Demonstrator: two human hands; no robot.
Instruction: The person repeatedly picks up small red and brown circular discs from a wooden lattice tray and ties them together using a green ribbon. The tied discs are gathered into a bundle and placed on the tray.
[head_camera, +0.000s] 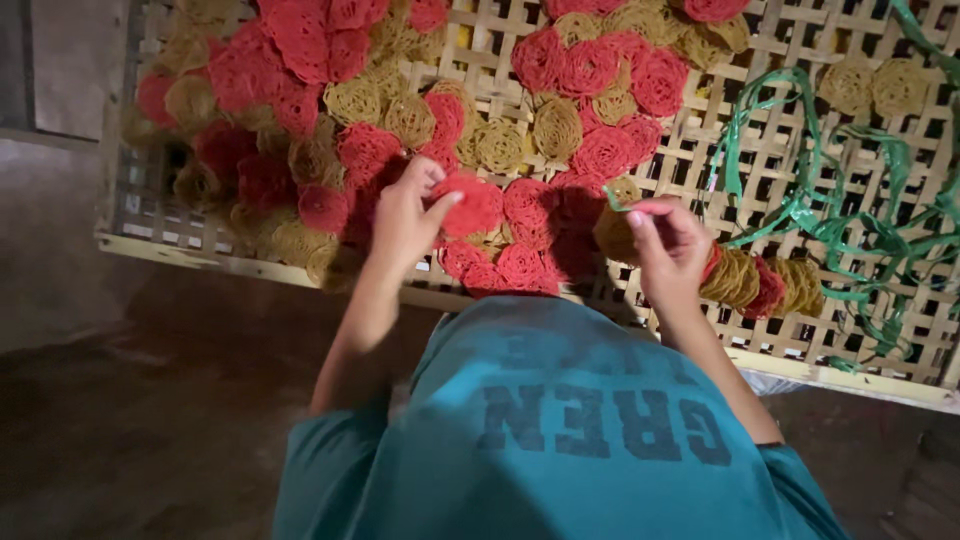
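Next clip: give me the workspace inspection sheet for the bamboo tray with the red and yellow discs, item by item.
Surface: woven bamboo lattice tray with a wooden rim, slanted across the view.
Job's things: red lacy disc pinched by the left hand; green plastic strip end held by the right hand, with a threaded stack of yellow and red discs beside it.
Clutter: loose red discs and yellow discs scattered over the tray; more green strips tangled at right.
Hands: both bare, both closed on their items.
Cables: nothing seen.
Surroundings: dim brown floor; the person's teal shirt fills the lower view.
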